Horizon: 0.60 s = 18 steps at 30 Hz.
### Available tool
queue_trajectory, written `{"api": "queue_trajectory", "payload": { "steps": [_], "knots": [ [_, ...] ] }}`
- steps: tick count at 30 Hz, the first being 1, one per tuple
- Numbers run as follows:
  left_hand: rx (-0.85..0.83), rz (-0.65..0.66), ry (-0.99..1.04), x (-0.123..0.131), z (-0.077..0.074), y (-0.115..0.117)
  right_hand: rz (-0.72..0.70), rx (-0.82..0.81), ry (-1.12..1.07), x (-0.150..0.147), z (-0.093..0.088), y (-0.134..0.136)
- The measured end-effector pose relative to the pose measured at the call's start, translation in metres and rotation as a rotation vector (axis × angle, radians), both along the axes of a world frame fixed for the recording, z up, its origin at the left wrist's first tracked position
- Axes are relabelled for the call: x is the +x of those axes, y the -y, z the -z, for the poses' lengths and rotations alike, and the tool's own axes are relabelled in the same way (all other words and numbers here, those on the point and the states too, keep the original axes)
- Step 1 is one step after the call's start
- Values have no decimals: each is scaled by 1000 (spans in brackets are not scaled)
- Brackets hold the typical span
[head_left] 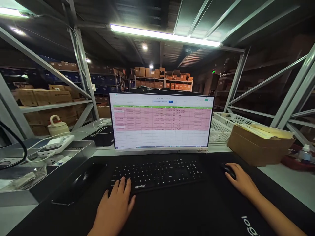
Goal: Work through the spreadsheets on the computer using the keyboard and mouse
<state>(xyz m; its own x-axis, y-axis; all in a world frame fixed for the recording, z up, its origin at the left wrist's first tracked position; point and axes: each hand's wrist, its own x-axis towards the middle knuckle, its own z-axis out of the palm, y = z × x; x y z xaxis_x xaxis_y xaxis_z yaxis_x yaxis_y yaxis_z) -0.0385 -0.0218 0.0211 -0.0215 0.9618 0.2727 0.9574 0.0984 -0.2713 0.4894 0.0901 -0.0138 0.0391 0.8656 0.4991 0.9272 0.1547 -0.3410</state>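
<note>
My left hand (117, 205) rests with fingers spread over the lower left keys of a black keyboard (157, 175). To the right, my right hand (242, 180) is curved over a black computer mouse (229, 170), whose far end shows past the fingers. Both devices lie on a large black desk mat (172, 209). Behind the keyboard stands a monitor (161, 123) showing a spreadsheet with a green header row and pink rows; its text is too small to read. A dark, glossy phone-like slab (81, 183) lies left of the keyboard.
On the left, a grey tray (83, 147) holds cables and a white device (56, 146), with a cream bottle (58, 127) behind. At right are an open cardboard box (253, 144), white baskets (219, 126) and a spray bottle (305, 153). Metal racks frame the desk.
</note>
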Motion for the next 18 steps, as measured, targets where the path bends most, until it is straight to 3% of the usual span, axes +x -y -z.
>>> {"api": "queue_trajectory", "payload": {
  "steps": [8, 18],
  "knots": [
    [-4, -6, -77, -1, 2, -1, 50, -56, -19, -9, -11, 3],
    [135, 111, -86, -27, 37, -17, 101, -13, -20, -9, -9, 1]
  ]
}}
